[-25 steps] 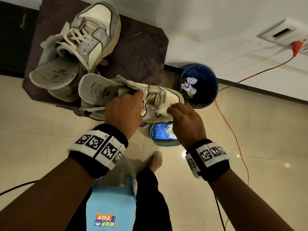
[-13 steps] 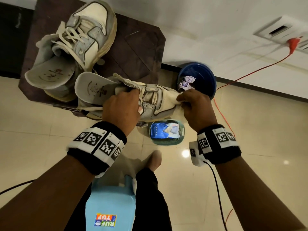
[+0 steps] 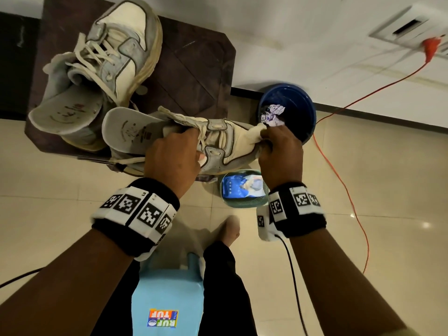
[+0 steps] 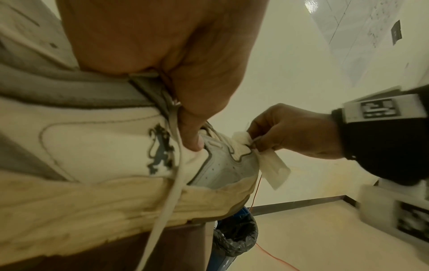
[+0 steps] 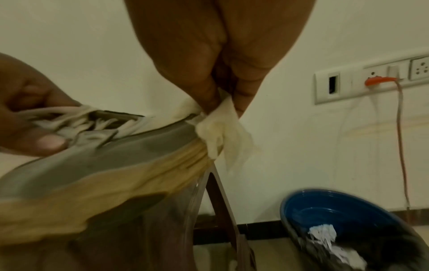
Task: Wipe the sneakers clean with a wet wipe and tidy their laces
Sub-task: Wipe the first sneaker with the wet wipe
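Two worn white-and-grey sneakers sit on a dark brown stool [image 3: 194,69]. The near sneaker [image 3: 225,141] [image 4: 104,146] [image 5: 104,155] lies along the stool's front edge, toe to the right. My left hand [image 3: 174,154] [image 4: 192,135] grips it at the laces [image 5: 76,119] and tongue. My right hand [image 3: 278,146] [image 4: 267,139] [image 5: 223,106] pinches a crumpled wet wipe [image 3: 254,133] [image 4: 271,163] [image 5: 223,139] against the toe. The far sneaker [image 3: 104,61] stands behind, its laces loose.
A blue bin [image 3: 298,110] [image 5: 348,220] with crumpled paper stands on the floor right of the stool. A wipes pack in a green tub [image 3: 242,190] lies below the sneaker's toe. An orange cable [image 3: 339,166] runs from a wall socket [image 5: 371,82]. A light-blue stool [image 3: 167,299] is under me.
My right hand has slid the wipe from the sneaker's mid-upper rightward to the toe tip. The left hand keeps its grip at the laces.
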Demonstrator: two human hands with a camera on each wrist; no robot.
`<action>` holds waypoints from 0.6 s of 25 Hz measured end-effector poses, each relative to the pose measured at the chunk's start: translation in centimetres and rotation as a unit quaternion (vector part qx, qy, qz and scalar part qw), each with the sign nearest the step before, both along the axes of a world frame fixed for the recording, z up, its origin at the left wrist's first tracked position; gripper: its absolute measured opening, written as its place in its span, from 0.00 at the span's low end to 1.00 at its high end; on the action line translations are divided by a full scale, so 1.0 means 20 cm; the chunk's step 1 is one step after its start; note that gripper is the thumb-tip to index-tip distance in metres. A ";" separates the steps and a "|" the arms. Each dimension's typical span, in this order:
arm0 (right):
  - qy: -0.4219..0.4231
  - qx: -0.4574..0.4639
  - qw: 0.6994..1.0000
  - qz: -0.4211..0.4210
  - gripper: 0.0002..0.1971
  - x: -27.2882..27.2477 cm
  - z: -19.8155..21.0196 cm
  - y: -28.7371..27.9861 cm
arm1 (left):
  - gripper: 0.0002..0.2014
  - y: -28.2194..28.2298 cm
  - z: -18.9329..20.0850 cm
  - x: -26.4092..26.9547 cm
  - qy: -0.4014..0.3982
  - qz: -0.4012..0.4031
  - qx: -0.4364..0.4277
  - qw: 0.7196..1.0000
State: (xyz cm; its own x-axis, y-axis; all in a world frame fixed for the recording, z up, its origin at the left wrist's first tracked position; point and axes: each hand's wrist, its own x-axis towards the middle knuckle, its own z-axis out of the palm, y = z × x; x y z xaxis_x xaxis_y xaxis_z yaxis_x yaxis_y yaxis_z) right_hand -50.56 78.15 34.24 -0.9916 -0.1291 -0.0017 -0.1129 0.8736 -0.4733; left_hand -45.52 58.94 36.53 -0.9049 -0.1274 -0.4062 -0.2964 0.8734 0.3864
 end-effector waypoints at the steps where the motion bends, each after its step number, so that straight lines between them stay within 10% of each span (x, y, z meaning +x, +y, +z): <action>1: 0.005 -0.018 1.000 -0.017 0.08 0.07 0.00 0.01 | 0.10 0.00 0.00 0.00 0.001 -0.002 -0.001 1.000; 6: -0.041 -0.041 0.997 0.041 0.06 0.35 -0.01 -0.11 | 0.09 0.00 0.00 0.00 0.015 0.002 0.015 1.000; 10: 0.018 -0.057 0.991 -0.122 0.08 0.19 -0.01 -0.08 | 0.11 -0.01 0.01 0.01 0.024 0.019 0.048 0.998; 15: -0.039 -0.053 0.992 -0.107 0.13 0.17 0.02 -0.21 | 0.19 -0.10 0.00 -0.02 -0.048 0.055 0.263 0.962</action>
State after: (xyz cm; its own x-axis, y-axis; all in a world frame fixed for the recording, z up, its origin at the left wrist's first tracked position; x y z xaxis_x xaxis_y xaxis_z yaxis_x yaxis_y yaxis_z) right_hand -47.17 74.05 34.73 -0.9937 0.0816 -0.0769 0.1108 0.8180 -0.5644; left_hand -45.86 56.88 36.53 -0.8528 0.0268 -0.5216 -0.4317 0.5259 0.7328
